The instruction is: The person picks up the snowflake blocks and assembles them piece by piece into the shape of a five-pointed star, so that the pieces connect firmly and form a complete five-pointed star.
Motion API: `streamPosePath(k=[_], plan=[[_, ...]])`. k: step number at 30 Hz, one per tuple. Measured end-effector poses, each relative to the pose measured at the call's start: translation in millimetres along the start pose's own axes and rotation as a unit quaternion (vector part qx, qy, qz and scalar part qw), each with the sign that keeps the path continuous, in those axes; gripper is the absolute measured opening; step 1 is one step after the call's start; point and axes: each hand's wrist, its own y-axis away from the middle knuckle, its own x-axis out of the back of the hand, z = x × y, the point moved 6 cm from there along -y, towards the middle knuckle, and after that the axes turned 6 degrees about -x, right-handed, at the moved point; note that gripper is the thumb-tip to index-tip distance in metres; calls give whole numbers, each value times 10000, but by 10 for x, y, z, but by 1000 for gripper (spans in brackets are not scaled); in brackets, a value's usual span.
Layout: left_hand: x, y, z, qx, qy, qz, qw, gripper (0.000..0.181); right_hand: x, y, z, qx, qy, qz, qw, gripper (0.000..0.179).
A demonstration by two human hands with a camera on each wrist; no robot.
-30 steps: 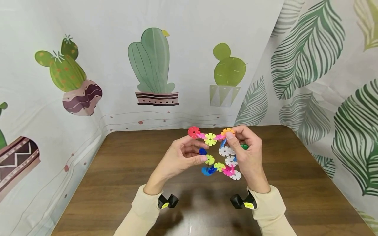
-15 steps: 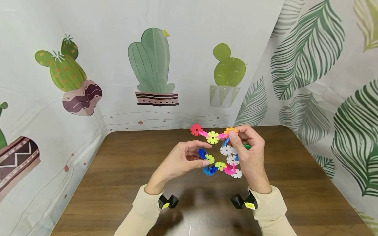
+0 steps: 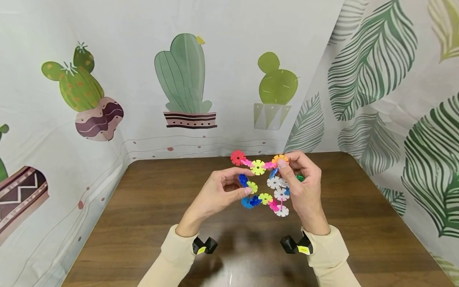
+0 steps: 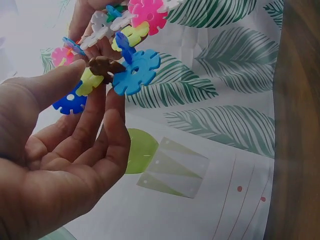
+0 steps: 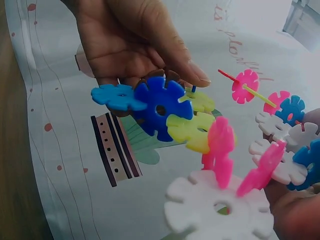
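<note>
Notched plastic snowflake discs, slotted together in a bent, open-sided chain, are held above the table. My left hand (image 3: pixel 220 193) pinches a yellow-green disc (image 3: pixel 252 187) on the lower arm between thumb and fingers. A dark blue disc (image 3: pixel 243 180) sticks up beside it; a brown disc (image 4: pixel 105 66) shows by the thumb in the left wrist view. My right hand (image 3: pixel 306 185) grips the upper right corner, thumb on an orange disc (image 3: pixel 280 160). The upper arm ends left in a red disc (image 3: pixel 238 158), apart from the lower arm. A white disc (image 3: pixel 281 211) hangs at the bottom right.
A brown wooden table (image 3: pixel 143 207) lies under both hands. Behind it hangs a white cloth (image 3: pixel 229 79) printed with cacti and leaves. Black wrist cameras (image 3: pixel 205 245) sit at both cuffs.
My left hand's forefinger has come down from near the red disc, and the lower arm of the chain has shifted slightly up and left with that hand. My right hand has barely moved.
</note>
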Motion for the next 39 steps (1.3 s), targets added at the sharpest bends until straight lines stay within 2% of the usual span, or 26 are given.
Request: streamPosePath(k=[10, 17, 27, 39], plan=[[13, -11, 26, 20, 61, 101, 9999, 36, 17, -7, -19, 76, -35, 96, 9999, 6], [18, -2, 13, 52, 315, 87, 9995, 35, 72, -18, -42, 46, -107, 145, 9998, 5], [28, -2, 44, -23, 353, 17, 9994, 34, 147, -20, -75, -212, 299, 196, 9991, 8], [36, 17, 57, -10, 194, -76, 9998, 35, 164, -38, -81, -67, 115, 141, 9998, 10]])
